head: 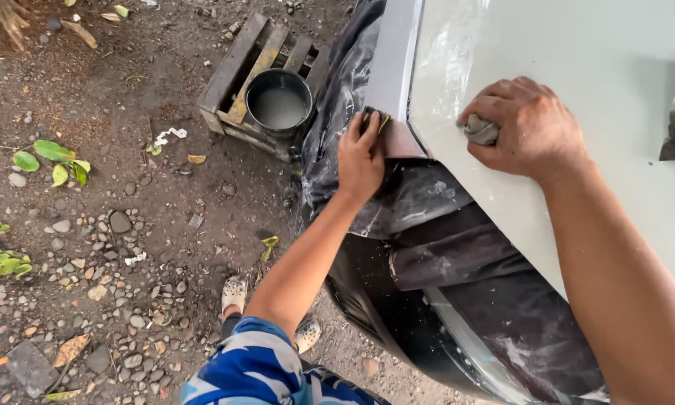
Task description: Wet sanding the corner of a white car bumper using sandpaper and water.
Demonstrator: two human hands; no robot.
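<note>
Left hand (361,156) gripping sanding pad (376,120); right hand (529,127) clutching, seemingly, grey rag (481,131) on panel (577,52)

Soft, even daylight fills the scene, bright enough to show detail everywhere. Shadows are faint and diffuse, darkest under the black plastic sheet (367,187). A pale sheen of glare streaks the white panel (577,45) near its upper left edge. Focus is mostly sharp; straight edges bow slightly toward the frame's borders.
</note>
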